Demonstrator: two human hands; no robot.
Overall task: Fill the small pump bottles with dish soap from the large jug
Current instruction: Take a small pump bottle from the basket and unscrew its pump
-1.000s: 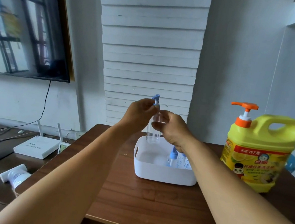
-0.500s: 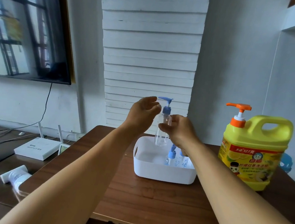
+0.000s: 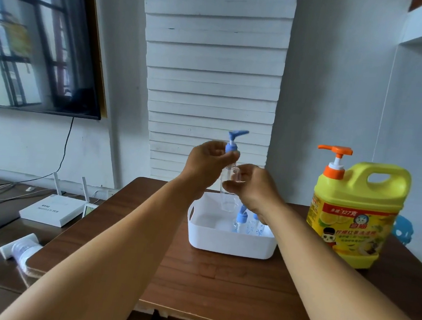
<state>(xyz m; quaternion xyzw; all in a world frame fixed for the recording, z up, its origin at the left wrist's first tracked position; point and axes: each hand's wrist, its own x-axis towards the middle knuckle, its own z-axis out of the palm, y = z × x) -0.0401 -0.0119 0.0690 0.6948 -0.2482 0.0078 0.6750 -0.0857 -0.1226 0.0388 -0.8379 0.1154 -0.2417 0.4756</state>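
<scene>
Blue pump collar [image 3: 231, 147] is pinched by the left hand [image 3: 208, 164], likely to unscrew it, while the right hand [image 3: 250, 185] grips the clear small bottle [image 3: 228, 189] steady; just below sits a white tub [image 3: 231, 239] holding 2 more bottles [image 3: 240, 221], right of them the yellow jug [image 3: 352, 216] on a wooden table [image 3: 220, 286], white wall behind

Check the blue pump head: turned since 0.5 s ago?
Yes. Its spout pointed left before, toward the TV; now the pump head has its spout pointing right, toward the jug, turned by the left hand.
</scene>
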